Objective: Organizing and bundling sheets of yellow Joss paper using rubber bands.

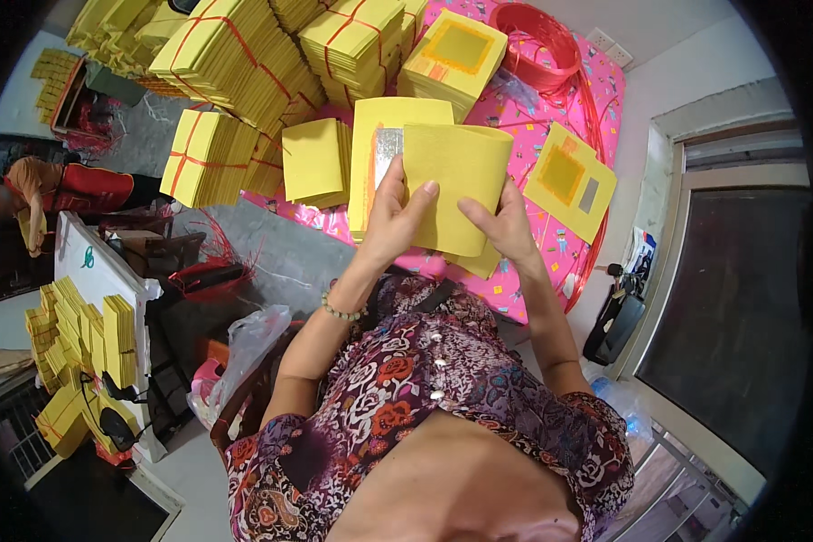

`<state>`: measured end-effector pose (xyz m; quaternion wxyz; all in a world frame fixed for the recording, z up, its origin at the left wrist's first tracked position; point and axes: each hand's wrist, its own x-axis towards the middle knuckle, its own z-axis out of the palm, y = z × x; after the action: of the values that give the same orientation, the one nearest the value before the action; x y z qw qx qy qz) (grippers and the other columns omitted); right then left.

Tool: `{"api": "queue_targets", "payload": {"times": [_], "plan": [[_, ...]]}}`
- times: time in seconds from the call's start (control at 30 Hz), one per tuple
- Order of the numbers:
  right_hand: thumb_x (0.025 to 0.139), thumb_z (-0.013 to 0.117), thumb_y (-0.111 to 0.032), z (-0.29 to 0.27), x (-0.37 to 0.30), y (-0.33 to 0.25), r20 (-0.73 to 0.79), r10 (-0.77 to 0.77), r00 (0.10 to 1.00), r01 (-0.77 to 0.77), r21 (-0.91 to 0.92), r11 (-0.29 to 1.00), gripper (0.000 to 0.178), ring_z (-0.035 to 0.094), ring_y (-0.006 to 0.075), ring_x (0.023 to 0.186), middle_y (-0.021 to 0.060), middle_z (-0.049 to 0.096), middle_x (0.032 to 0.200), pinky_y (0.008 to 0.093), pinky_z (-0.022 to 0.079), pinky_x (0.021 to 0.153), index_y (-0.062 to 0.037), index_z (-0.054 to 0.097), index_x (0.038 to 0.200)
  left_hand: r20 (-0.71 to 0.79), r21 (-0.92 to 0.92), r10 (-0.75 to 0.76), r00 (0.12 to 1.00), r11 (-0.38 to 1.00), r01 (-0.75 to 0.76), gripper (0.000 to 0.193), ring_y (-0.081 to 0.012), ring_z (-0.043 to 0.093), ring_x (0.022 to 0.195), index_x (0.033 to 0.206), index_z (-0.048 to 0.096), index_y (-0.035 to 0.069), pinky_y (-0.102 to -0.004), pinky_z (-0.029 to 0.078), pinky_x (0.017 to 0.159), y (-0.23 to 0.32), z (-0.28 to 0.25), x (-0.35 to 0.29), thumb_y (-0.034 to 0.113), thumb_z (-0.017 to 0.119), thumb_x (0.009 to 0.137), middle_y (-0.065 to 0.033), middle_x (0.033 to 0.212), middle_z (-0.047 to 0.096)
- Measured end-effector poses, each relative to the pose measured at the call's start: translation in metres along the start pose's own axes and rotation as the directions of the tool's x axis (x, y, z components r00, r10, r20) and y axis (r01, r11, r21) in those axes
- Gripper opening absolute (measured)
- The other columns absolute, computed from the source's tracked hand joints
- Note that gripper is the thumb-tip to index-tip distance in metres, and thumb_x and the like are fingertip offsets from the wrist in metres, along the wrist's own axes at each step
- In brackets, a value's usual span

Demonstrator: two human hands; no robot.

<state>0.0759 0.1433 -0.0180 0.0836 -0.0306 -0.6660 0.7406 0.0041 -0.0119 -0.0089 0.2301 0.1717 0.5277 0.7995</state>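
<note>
A yellow paper sheet is held up in front of me, bent over so its right side forms a rounded, loose fold. My left hand grips its left edge, thumb on the front face. My right hand has the right side, thumb also in front and fingers hidden behind. Beyond it, partly covered, lies another yellow paper piece with a silver patch and an orange-red print. To its left stands a small pile of folded yellow paper. A flat sheet with an orange square and a silver patch lies to the right.
A pink patterned cloth covers the table. Yellow paper bundles tied with red strips rise at the far left. A printed paper stack and a red strip coil sit at the back. Another person is at the far left.
</note>
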Motion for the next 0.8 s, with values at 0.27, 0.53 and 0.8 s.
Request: {"api": "queue_targets", "payload": {"times": [0.27,0.53,0.8], "plan": [[0.091,0.059,-0.014,-0.001,-0.006,-0.003,-0.033,-0.010,0.999,0.011,0.046,0.999,0.040,0.056,0.0137,0.102,0.0080,0.059,0.113,0.0294,0.047,0.087,0.0020,0.045,0.125,0.032,0.047,0.033,0.999,0.998,-0.035,0.045,-0.0152,0.050,0.116,0.133,0.038,-0.001,-0.0287,0.039,0.099,-0.003,0.001,-0.007,0.003,0.055,0.092,-0.0096,0.126,0.052],[0.091,0.059,-0.014,-0.004,-0.010,-0.007,-0.018,0.001,1.000,0.000,0.046,0.999,0.039,0.057,0.0136,0.102,0.0083,0.059,0.113,0.0291,0.047,0.087,0.0023,0.046,0.124,0.035,0.090,0.054,0.998,0.994,-0.057,0.044,-0.0152,0.049,0.117,0.133,0.038,-0.001,-0.0285,0.038,0.099,0.002,0.005,-0.013,0.003,0.055,0.092,-0.0097,0.126,0.052],[0.091,0.059,-0.013,-0.006,-0.015,-0.008,-0.006,0.011,1.000,-0.010,0.071,0.997,0.040,0.057,0.0141,0.103,0.0087,0.059,0.115,0.0297,0.047,0.087,0.0026,0.045,0.125,-0.011,0.156,0.131,0.991,0.980,-0.127,0.033,-0.0125,0.052,0.105,0.123,0.042,-0.002,-0.0260,0.043,0.090,0.004,0.014,-0.020,0.004,0.053,0.093,-0.0082,0.113,0.055]]}}
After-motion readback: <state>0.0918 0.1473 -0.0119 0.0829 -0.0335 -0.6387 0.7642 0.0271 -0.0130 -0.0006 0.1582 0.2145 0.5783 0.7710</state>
